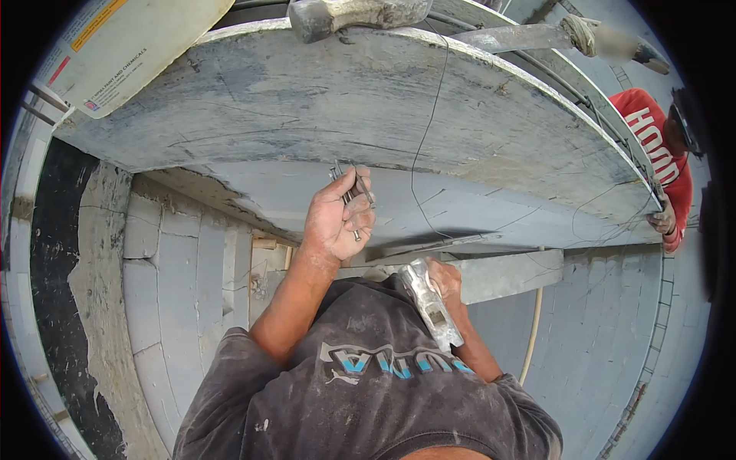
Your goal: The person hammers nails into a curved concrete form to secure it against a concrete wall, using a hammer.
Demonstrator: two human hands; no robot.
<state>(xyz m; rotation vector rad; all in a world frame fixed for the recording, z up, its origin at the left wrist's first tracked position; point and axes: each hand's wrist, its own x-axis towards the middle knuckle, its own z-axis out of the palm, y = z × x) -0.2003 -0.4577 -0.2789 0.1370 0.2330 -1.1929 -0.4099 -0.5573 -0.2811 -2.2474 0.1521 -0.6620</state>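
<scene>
My left hand [342, 211] is raised in front of the long grey board [368, 107], fingers closed round several metal nails [357, 224]. The nails point in different directions between the fingers. Close to my chest, my right hand [445, 280] is closed on a hammer, partly hidden behind its worn metal head [431, 307]. Most of the handle is out of sight. A thin dark wire [426, 130] hangs over the board's face and runs down beside my left hand.
On the board's top edge lie a dusty tool [360, 15] and a long bar-like tool [521, 37]. A white plastic container [123, 57] is at upper left. At right, a person in red [655, 153] has a hand [662, 215] at the board's end. Grey block walls [590, 330] stand below.
</scene>
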